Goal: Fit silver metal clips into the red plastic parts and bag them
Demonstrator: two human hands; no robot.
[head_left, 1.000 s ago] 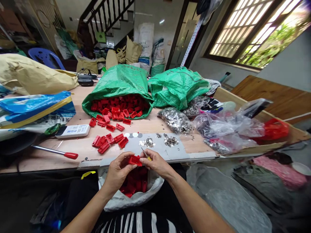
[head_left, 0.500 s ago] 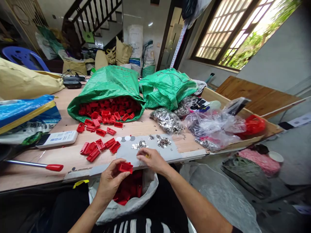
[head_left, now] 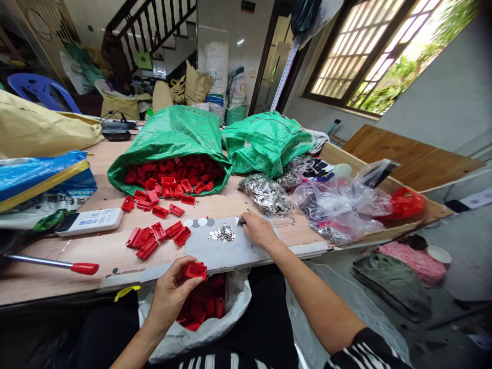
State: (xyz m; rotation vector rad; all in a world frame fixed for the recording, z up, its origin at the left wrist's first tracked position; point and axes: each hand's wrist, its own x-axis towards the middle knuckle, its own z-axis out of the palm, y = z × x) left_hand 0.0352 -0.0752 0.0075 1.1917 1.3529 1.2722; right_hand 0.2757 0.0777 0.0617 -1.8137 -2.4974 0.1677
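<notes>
Here, above the open mouth of a white sack (head_left: 242,303), a red box (head_left: 196,270) is pinched between the thumb and fingers of the left hand (head_left: 171,287); the grip is closed on it, near the table's front edge. Over the grey board (head_left: 238,252), the right hand (head_left: 260,230) is stretched out, with its fingertips set down at a small heap of metal bits (head_left: 240,221). Whether a bit has been caught there, or anything is hidden in the palm, cannot be told.

A larger pile of shiny bits (head_left: 223,233) lies just to the left, and that is where trouble could be had: if the wrist or fingers were swept sideways, the two heaps could be mixed, or bits scattered off the board. Two thin bits might also be lifted as one, since they lie so thickly together.

At the left hand, only the box's end is covered by the fingers; should the pinch be loosened while attention is fixed on the heap, the box could be dropped among the red pieces (head_left: 198,307) in the sack below, where it would hardly be told from the rest.
</notes>
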